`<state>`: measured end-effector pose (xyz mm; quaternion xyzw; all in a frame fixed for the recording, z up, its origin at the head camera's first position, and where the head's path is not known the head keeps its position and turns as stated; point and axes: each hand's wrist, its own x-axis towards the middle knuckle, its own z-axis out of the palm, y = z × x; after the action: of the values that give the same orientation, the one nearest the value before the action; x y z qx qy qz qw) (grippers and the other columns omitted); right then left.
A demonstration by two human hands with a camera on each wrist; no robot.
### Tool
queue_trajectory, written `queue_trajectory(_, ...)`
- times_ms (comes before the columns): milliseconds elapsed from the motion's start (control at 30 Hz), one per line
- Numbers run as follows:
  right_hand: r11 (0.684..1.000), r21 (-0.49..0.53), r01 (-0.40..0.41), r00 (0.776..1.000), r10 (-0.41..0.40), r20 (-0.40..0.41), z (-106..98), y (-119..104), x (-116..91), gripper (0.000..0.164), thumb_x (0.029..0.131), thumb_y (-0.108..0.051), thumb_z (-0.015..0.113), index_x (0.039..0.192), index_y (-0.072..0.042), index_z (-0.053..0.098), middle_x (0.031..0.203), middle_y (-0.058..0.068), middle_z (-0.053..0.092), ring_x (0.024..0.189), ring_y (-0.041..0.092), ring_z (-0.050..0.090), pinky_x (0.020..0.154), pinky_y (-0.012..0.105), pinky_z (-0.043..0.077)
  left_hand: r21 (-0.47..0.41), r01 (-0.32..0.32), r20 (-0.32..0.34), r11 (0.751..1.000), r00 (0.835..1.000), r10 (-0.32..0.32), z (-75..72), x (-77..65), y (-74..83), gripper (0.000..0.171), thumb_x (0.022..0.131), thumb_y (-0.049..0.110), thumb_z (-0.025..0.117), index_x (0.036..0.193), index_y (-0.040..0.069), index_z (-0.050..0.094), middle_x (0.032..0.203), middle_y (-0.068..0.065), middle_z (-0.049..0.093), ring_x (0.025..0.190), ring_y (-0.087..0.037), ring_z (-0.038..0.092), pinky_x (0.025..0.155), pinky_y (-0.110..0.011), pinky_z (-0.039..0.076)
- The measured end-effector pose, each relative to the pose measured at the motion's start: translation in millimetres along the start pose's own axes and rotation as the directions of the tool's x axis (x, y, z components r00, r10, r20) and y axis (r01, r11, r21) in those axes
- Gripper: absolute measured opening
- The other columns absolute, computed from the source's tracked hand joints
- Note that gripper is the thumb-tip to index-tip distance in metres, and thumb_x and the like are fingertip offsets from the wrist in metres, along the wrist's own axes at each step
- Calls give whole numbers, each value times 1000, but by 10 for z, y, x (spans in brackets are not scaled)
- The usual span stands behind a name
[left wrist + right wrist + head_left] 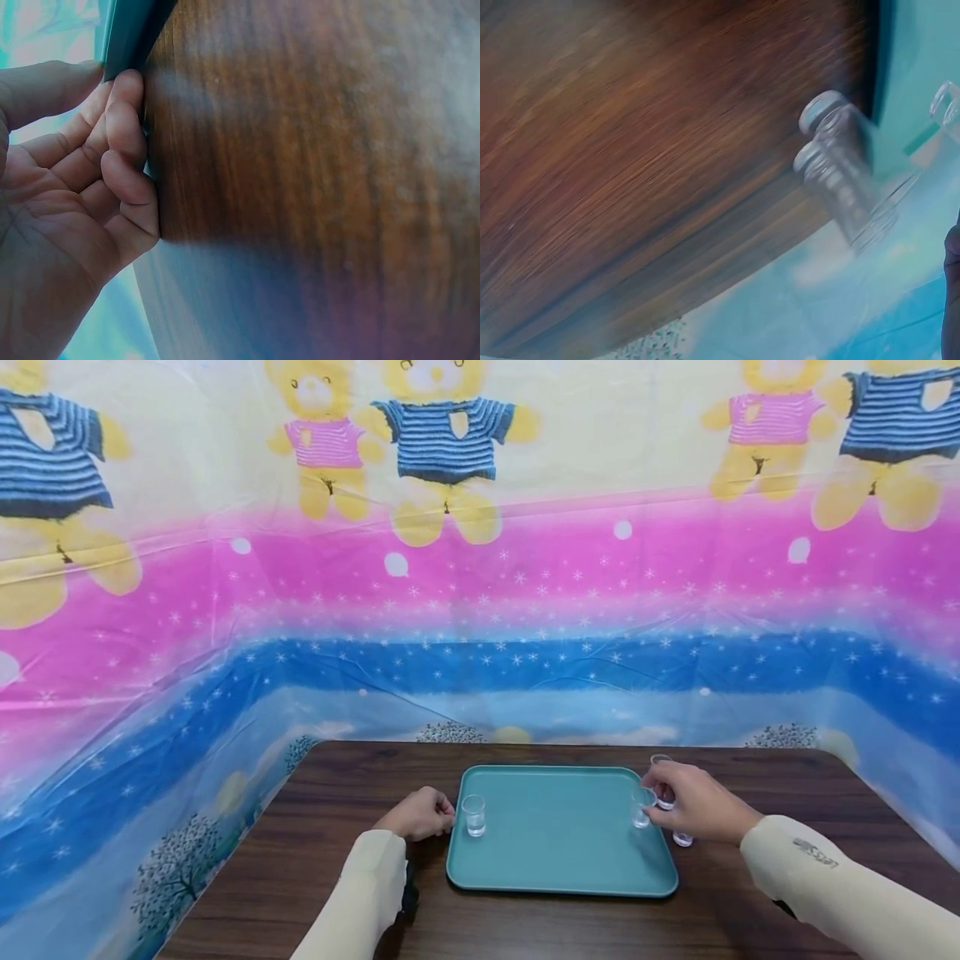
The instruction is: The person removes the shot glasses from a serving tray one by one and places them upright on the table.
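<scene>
In the head view a teal tray [558,835] lies on a wooden table. My left hand [423,814] is at its left edge; in the left wrist view the thumb and curled fingers [124,135] pinch the tray's rim [131,37]. Near the tray's right edge my right hand [693,802] pinches a small clear shot glass [641,810] between thumb and fingertips. That glass [951,112] appears at the right border of the right wrist view, where most of the hand is out of frame. Another shot glass [474,817] stands on the tray's left side.
Two more clear glasses [825,116] stand on the table beside the tray's right edge, partly hidden by my right hand in the head view. Behind the dark table [375,768] hangs a printed bear curtain [525,568], which also runs along the left and right sides.
</scene>
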<state>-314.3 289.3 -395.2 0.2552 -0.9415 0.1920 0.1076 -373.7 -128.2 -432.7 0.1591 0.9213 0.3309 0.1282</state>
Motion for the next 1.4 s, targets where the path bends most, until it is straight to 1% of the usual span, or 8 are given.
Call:
queue_trajectory(67,1000,-3,-9,1000,9,-2,-30,44,-49,21,81,-18,74,98,-12,63,79,-6,52,68,12,49,58,26,42,0,0,0,1000,1000,0,-2,-1,1,7,92,9,60,89,3,62,75,-5,59,66,-19,54,59,-31,44)
queue_trajectory(267,997,-20,-76,997,76,13,-70,155,-218,22,78,-19,76,91,-13,60,76,-5,51,64,7,46,55,25,42,6,0,5,1000,1000,0,-8,2,-3,7,92,10,61,88,4,62,75,-6,59,65,-18,54,58,-31,43)
queue_trajectory(467,995,-36,-95,995,95,9,-64,213,-325,22,77,-20,77,87,-14,58,72,-6,48,61,6,44,54,25,39,8,-3,11,1000,1000,3,-12,1,-11,8,92,10,61,89,4,63,75,-6,59,63,-18,52,55,-30,42)
queue_trajectory(800,992,-33,-125,992,126,21,-78,276,-440,28,75,-24,79,80,-16,53,66,-7,45,57,6,41,51,25,36,11,-7,10,1000,1000,7,-12,-9,-17,8,93,10,61,89,4,63,74,-5,59,63,-18,52,55,-30,42)
queue_trajectory(933,987,-36,-157,987,159,34,-80,291,-469,30,74,-27,80,80,-15,53,66,-7,46,56,6,42,51,26,37,14,-15,11,1000,1000,15,-21,-13,-21,8,93,11,61,89,4,64,74,-5,59,62,-18,51,55,-30,42)
queue_trajectory(1033,983,-41,-177,983,178,40,-73,301,-482,30,74,-28,80,80,-14,54,66,-7,47,56,6,43,51,26,37,11,-8,15,1000,1000,8,-19,-10,-21,8,93,11,61,88,5,64,74,-6,59,61,-17,51,54,-30,41)
queue_trajectory(1167,981,-53,-188,981,190,45,-70,318,-492,29,74,-28,79,80,-15,54,66,-7,47,56,7,43,51,26,37,8,-3,15,1000,1000,2,-14,-7,-17,9,93,11,61,88,5,64,74,-6,59,61,-17,50,53,-30,41)
queue_trajectory(1400,976,-60,-211,975,215,64,-76,328,-499,30,75,-32,80,80,-14,56,68,-7,50,57,7,45,52,27,39,9,-12,12,1000,1000,12,-14,-12,-1,8,93,10,61,90,4,64,75,-5,59,62,-18,51,54,-30,41)
